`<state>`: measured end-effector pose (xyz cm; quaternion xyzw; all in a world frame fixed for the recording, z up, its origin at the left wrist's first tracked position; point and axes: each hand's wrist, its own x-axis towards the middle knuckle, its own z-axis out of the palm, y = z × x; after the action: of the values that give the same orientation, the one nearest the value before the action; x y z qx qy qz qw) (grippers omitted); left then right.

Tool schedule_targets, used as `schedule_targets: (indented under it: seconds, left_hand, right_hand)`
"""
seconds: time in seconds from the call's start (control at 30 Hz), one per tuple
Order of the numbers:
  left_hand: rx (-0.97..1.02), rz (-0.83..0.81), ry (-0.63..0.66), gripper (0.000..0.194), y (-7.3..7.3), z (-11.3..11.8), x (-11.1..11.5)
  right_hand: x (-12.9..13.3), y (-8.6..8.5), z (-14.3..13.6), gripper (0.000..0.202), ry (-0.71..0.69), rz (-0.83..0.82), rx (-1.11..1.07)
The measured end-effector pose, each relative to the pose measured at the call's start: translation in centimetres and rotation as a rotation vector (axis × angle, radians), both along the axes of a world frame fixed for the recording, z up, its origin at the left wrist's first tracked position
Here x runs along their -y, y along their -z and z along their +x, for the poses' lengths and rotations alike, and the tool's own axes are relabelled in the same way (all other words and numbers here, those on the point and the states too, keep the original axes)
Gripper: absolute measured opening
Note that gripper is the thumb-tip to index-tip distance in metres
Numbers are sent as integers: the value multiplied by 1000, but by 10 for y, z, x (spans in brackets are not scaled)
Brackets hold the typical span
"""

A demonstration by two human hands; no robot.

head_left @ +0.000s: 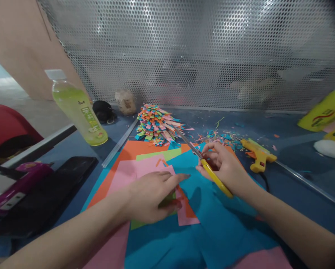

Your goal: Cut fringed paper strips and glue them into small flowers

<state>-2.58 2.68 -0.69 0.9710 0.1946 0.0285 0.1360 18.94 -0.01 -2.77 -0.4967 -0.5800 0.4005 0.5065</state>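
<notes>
Yellow-handled scissors [216, 178] are in my right hand [222, 166], their blades pointing up and away toward a cone of layered coloured paper strips [156, 125]. My left hand [153, 194] rests over small pink, orange and green paper pieces, its thumb and forefinger apart; nothing is clearly pinched between them. A pink piece [188, 220] and an orange piece [190, 211] stick out beside its fingers. Beneath both hands lie larger sheets, among them a blue sheet [226, 224], a pink sheet [122, 175] and an orange sheet [131, 149].
A green drink bottle [82, 112], a black phone [49, 194] and a purple power strip [21, 186] stand or lie at left. On the right are a yellow glue gun [258, 155], paper scraps [223, 138] and yellow packets [324, 112]. Behind rises a perforated metal panel [184, 48].
</notes>
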Motion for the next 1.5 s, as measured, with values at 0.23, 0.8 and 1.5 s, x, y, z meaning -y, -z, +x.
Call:
schedule_targets:
  seconds: [0.23, 0.8, 1.5]
  left_hand:
    - [46, 190, 139, 56, 9, 0, 0]
    - [542, -322, -313, 43, -8, -3, -13]
    - [863, -956, -280, 37, 15, 28, 7]
  right_hand:
    - [1, -1, -1, 39, -17, 7, 6]
    - [4, -3, -4, 42, -14, -8, 8]
    - [14, -1, -19, 38, -111, -66, -174]
